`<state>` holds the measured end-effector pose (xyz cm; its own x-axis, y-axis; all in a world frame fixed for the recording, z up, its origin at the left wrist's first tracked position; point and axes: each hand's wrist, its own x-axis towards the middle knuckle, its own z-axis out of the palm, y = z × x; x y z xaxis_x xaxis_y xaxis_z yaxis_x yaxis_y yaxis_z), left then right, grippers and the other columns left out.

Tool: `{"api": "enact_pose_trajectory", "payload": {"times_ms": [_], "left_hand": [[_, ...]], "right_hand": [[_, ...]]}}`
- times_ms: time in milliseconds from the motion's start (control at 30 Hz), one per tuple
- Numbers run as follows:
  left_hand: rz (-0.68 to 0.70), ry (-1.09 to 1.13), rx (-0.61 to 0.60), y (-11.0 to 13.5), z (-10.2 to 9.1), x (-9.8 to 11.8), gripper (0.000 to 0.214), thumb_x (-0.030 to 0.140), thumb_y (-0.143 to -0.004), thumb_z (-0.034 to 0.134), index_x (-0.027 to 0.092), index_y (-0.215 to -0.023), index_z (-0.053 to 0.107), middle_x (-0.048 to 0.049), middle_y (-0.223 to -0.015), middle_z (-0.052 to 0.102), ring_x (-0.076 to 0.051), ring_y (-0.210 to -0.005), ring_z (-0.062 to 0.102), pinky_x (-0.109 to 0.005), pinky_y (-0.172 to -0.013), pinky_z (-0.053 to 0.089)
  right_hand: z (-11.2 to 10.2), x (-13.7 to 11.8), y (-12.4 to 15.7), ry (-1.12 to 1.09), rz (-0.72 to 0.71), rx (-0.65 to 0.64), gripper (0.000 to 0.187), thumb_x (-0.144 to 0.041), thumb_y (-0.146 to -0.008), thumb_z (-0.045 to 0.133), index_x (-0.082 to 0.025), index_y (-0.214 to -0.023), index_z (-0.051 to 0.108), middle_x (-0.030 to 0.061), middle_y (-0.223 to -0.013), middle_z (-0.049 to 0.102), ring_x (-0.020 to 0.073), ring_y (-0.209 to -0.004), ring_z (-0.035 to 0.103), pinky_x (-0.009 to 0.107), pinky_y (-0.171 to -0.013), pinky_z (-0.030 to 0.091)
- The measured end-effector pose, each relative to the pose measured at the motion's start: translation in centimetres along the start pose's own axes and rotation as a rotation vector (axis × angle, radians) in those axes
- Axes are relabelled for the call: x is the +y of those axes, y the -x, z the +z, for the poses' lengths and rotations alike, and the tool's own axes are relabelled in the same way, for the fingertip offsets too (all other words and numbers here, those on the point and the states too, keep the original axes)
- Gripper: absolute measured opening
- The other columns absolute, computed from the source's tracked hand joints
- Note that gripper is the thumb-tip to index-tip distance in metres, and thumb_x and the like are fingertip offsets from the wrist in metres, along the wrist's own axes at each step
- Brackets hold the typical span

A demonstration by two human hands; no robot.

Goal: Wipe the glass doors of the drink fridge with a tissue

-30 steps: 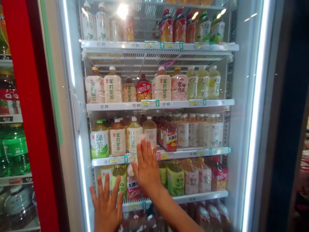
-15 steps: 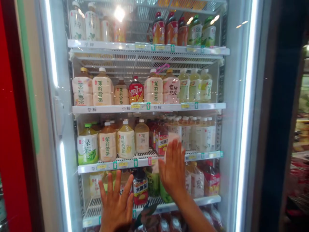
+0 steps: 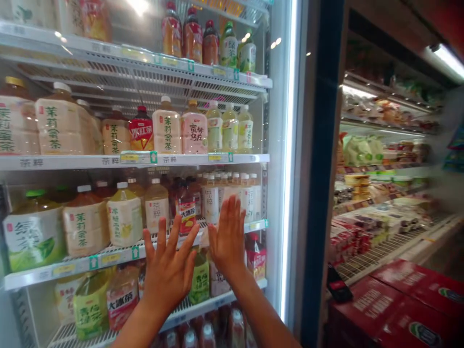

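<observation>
My left hand (image 3: 170, 266) is raised palm forward with its fingers spread and holds nothing. It overlaps the lower shelves, near a bottle with a red and yellow label (image 3: 188, 215). To its right, my right hand (image 3: 229, 237) is up too, fingers straight and close together, nothing in it. A pale reflection around its fingertips suggests a glass door in front of the drinks; whether the palms touch it I cannot tell. Behind my hands stand a pale-labelled tea bottle (image 3: 157, 208), a large green-labelled bottle (image 3: 34, 237) and a pink-labelled bottle (image 3: 195, 129).
White wire shelves (image 3: 232, 158) carry rows of bottled drinks inside the lit cooler. A bright light strip (image 3: 289, 159) runs down its right frame. Beyond it are an open refrigerated case (image 3: 384, 208), stacked red cartons (image 3: 384, 304) and a black phone-like object (image 3: 339, 284).
The view has swung right, bringing the neighbouring case and red cartons into sight. Both hands stay raised and flat, and they now appear closer together.
</observation>
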<state>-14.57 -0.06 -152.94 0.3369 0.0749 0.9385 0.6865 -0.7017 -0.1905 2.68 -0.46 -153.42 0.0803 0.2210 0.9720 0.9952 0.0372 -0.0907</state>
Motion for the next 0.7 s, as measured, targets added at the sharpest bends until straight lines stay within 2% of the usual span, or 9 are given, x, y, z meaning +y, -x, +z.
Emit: {"api": "enact_pose_trajectory", "payload": {"times_ms": [67,133,200,267,333,433,500,567,700], "left_hand": [[0.029,-0.021,-0.007,-0.3,0.2,0.2,0.07,0.034,-0.095,0.058,0.033,-0.159,0.03,-0.0019,-0.174,0.008,-0.031,-0.162,-0.001,-0.059,-0.13,-0.007],[0.1,-0.054,-0.027,0.0,-0.1,-0.2,0.068,0.035,-0.095,0.058,0.031,-0.158,0.033,-0.0031,-0.173,0.012,-0.031,-0.162,0.002,-0.059,-0.13,-0.005],[0.229,-0.094,-0.065,0.1,-0.6,-0.9,0.064,0.037,-0.096,0.056,0.03,-0.157,0.037,-0.0037,-0.172,0.019,-0.031,-0.161,0.007,-0.058,-0.131,-0.003],[0.374,-0.142,-0.1,-0.6,-1.2,-1.9,0.061,0.039,-0.096,0.053,0.03,-0.155,0.04,-0.003,-0.17,0.027,-0.03,-0.161,0.01,-0.058,-0.131,-0.001],[0.461,-0.188,-0.115,-2.2,-1.9,-2.9,0.06,0.04,-0.097,0.052,0.031,-0.155,0.04,-0.0023,-0.169,0.031,-0.029,-0.161,0.011,-0.058,-0.131,0.0],[0.456,-0.23,-0.094,-5.4,-2.8,-3.9,0.062,0.042,-0.097,0.052,0.031,-0.157,0.037,-0.0035,-0.169,0.03,-0.03,-0.161,0.01,-0.059,-0.131,0.0],[0.422,-0.239,-0.072,-6.7,-3.2,-4.5,0.063,0.041,-0.097,0.052,0.031,-0.157,0.036,-0.0051,-0.17,0.027,-0.031,-0.161,0.01,-0.059,-0.13,0.0],[0.397,-0.239,-0.052,-6.7,-3.7,-5.2,0.063,0.04,-0.097,0.052,0.031,-0.157,0.036,-0.0055,-0.17,0.027,-0.032,-0.161,0.011,-0.059,-0.131,0.001],[0.341,-0.237,-0.046,-5.2,-4.7,-7.2,0.066,0.045,-0.096,0.053,0.033,-0.158,0.034,-0.0045,-0.17,0.027,-0.031,-0.16,0.014,-0.058,-0.131,0.0]], "right_hand": [[0.1,1.6,6.4,0.032,-0.039,-0.013,0.075,-0.029,-0.105,0.038,-0.008,-0.165,-0.002,0.0178,-0.173,0.001,0.0309,-0.161,0.004,0.058,-0.13,0.016],[0.3,3.5,12.8,0.072,-0.242,-0.01,0.072,-0.03,-0.104,0.037,-0.003,-0.164,0.007,0.0182,-0.172,0.001,0.0297,-0.161,0.002,0.051,-0.132,0.006],[0.4,5.5,15.0,0.094,-0.343,-0.009,0.072,-0.031,-0.104,0.039,-0.004,-0.164,0.01,0.0148,-0.173,0.003,0.0273,-0.162,0.003,0.045,-0.133,0.001],[0.0,7.1,11.0,0.093,-0.308,-0.016,0.073,-0.03,-0.103,0.041,-0.007,-0.165,0.008,0.0133,-0.174,0.003,0.027,-0.162,0.004,0.047,-0.133,0.005],[-0.7,7.9,2.2,0.079,-0.192,-0.012,0.075,-0.028,-0.105,0.04,-0.01,-0.165,-0.001,0.0145,-0.174,-0.001,0.0285,-0.162,0.002,0.055,-0.131,0.013],[-2.0,7.8,-10.8,0.058,-0.108,0.076,0.074,-0.032,-0.109,0.031,-0.016,-0.162,-0.018,0.0135,-0.174,-0.007,0.0283,-0.161,-0.004,0.062,-0.129,0.015],[-2.3,7.2,-13.5,0.047,-0.072,0.105,0.073,-0.035,-0.11,0.027,-0.017,-0.162,-0.021,0.0136,-0.174,-0.008,0.0288,-0.161,-0.005,0.062,-0.129,0.014],[-2.0,6.4,-10.2,0.031,-0.037,0.083,0.072,-0.034,-0.109,0.027,-0.015,-0.163,-0.017,0.0146,-0.174,-0.007,0.0303,-0.161,-0.003,0.061,-0.13,0.013],[-0.6,5.4,1.9,-0.001,-0.053,-0.036,0.073,-0.033,-0.107,0.034,-0.015,-0.165,-0.005,0.0138,-0.174,-0.003,0.0319,-0.161,0.001,0.062,-0.13,0.016]]}}
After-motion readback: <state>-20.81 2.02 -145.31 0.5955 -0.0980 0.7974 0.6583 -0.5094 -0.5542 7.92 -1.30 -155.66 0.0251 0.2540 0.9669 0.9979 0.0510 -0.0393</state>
